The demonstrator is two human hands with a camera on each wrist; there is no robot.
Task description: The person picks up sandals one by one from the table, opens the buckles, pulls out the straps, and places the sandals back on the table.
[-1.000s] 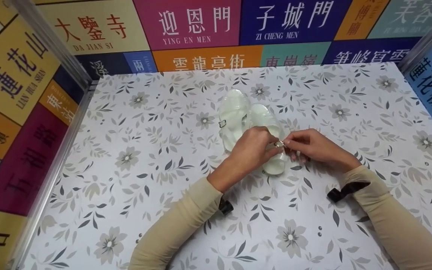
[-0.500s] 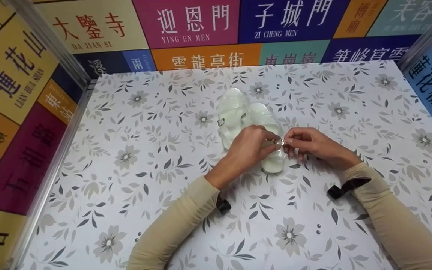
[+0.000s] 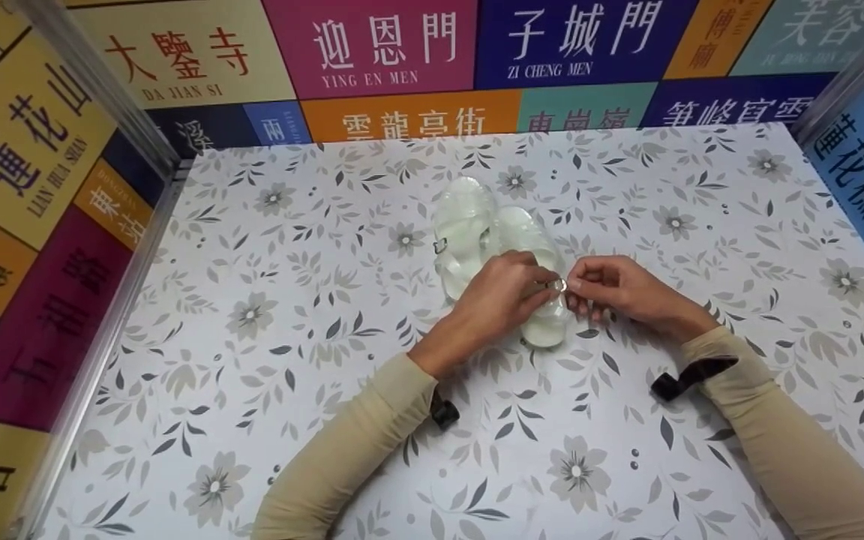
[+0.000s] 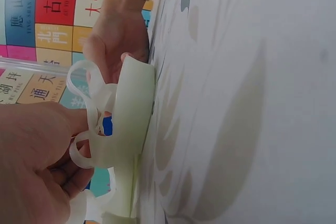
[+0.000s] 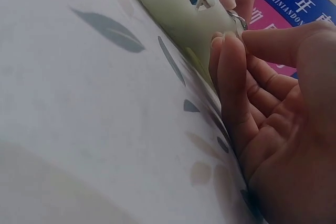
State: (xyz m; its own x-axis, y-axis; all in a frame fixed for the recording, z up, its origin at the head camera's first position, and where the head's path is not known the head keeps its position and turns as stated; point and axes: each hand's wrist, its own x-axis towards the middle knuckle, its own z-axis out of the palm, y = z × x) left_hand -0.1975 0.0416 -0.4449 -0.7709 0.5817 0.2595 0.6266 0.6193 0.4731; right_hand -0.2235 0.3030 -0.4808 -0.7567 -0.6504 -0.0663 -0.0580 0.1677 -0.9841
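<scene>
Two pale green-white sandals lie side by side on the table. My left hand (image 3: 498, 296) reaches over the right-hand sandal (image 3: 546, 330) and pinches its strap (image 4: 94, 111) from the inner side. At the outer side, my right hand (image 3: 631, 292) pinches the strap's end between thumb and fingertips, right beside a small metal buckle (image 5: 239, 20). In the left wrist view the loose strap loops stand up from the thick sole (image 4: 135, 90). The other sandal (image 3: 464, 217) rests just to the left, its own buckle (image 3: 440, 245) showing; my left hand partly hides it.
A white cloth (image 3: 312, 450) with grey flowers and leaves covers the table (image 3: 372, 487). Colourful panels with Chinese lettering (image 3: 394, 52) stand behind and at both sides, with clear edge strips (image 3: 113, 97) at the corners. Dark camera mounts (image 3: 443, 411) sit at both wrists.
Both hands stay at the same strap with only slight finger shifts around the buckle. The sandals stay in place; the head view has drifted slightly.
</scene>
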